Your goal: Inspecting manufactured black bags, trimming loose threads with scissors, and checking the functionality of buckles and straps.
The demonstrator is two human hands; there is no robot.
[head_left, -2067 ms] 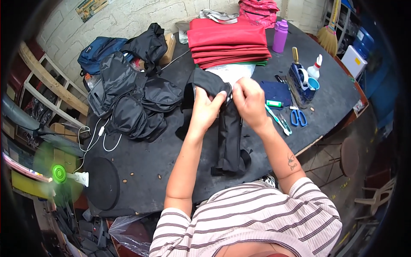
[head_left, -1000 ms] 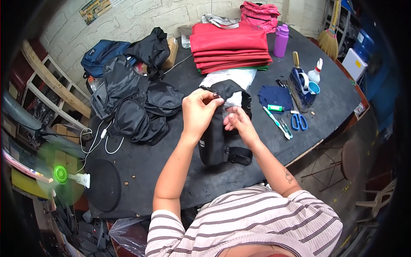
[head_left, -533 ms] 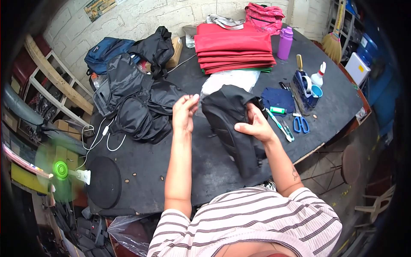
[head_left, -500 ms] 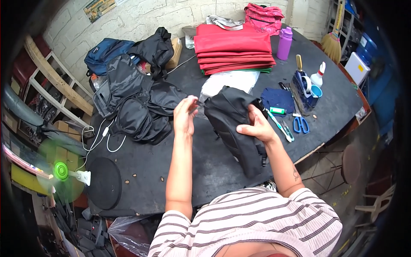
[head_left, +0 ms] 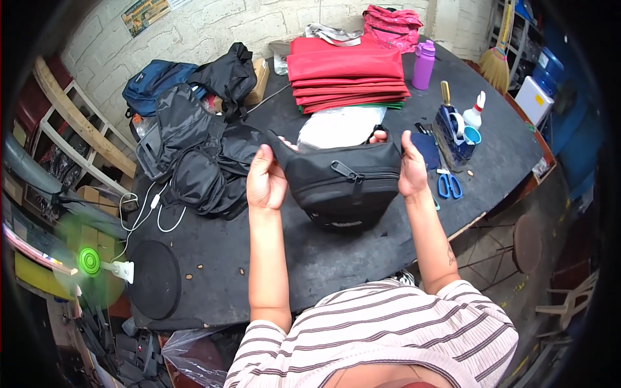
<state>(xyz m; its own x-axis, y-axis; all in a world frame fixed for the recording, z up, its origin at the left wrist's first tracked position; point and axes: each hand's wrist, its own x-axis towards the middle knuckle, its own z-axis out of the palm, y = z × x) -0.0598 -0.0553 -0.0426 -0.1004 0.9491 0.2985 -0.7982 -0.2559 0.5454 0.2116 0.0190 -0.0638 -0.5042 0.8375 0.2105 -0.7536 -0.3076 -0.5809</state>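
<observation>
- Head view shows a person in a striped shirt holding a black pouch (head_left: 343, 184) up between both hands, above a dark table (head_left: 336, 258).
- Left hand (head_left: 266, 180) is closed on the pouch's left end, where a strap tab sticks up past the thumb; the palm backs the fabric, which appears to keep that end from sagging.
- Right hand (head_left: 409, 167) grips the pouch's right end, thumb on the near face and fingers behind it.
- With one hand at each end, the pouch is stretched flat and level, its front zippers (head_left: 349, 173) turned toward the person, likely so the face can be looked over.
- Just beyond the pouch, between the hands, lies a pale plastic bag (head_left: 339, 126).
- Farther out from the hands sits a stack of red cloth (head_left: 346, 74), with a purple bottle (head_left: 424, 64) at its right.
- Near the right hand lie blue scissors (head_left: 448, 184) and a blue holder (head_left: 453, 132) with tools and a small white bottle, close enough to reach.
- Off the left hand is a heap of black bags (head_left: 194, 155), with a blue backpack (head_left: 152, 84) behind it.
- White cable (head_left: 155, 210) trails from that heap toward a green fan (head_left: 89, 262) at the table's left edge.
</observation>
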